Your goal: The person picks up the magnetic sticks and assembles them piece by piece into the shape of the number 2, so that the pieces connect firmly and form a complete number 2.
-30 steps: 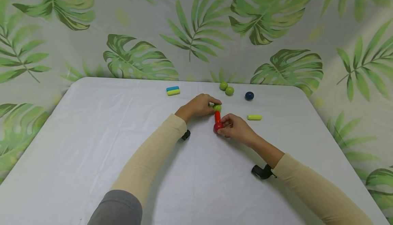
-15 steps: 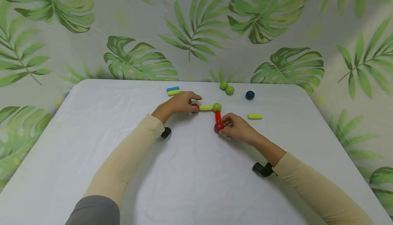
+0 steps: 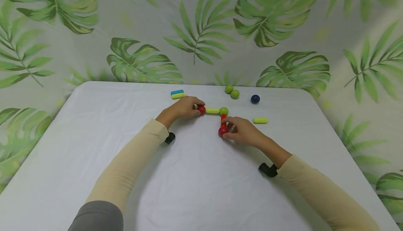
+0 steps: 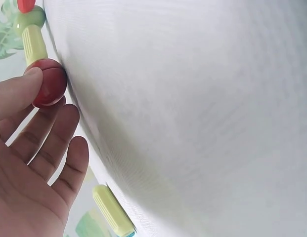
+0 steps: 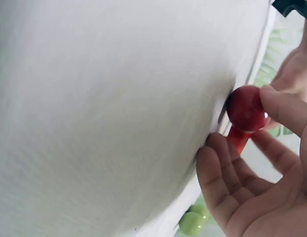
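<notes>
Two sticks meet at a green ball point(image 3: 224, 111) in an L shape on the white table. A yellow stick point(image 3: 212, 111) runs left from it to a red ball point(image 3: 201, 110). My left hand point(image 3: 184, 107) pinches that ball between thumb and fingers; the thumb lies on its side in the left wrist view. From the green ball a red stick point(image 3: 223, 119) comes toward me and ends in a second red ball point(image 5: 246, 108). My right hand point(image 3: 244, 131) holds this ball, thumb on one side, with the index finger reaching along the red stick and partly covering it.
At the table's back lie two green balls point(image 3: 232, 91) and a dark blue ball point(image 3: 255, 99). A loose yellow stick point(image 3: 260, 120) lies right of my right hand. Blue point(image 3: 177, 92) and yellow point(image 3: 178, 96) sticks lie side by side beyond my left hand. A leaf-patterned cloth point(image 3: 201, 31) hangs behind.
My left hand has moved left from the green ball to the red ball at the yellow stick's end. My right hand stays at its red ball, its index finger now extended along the red stick.
</notes>
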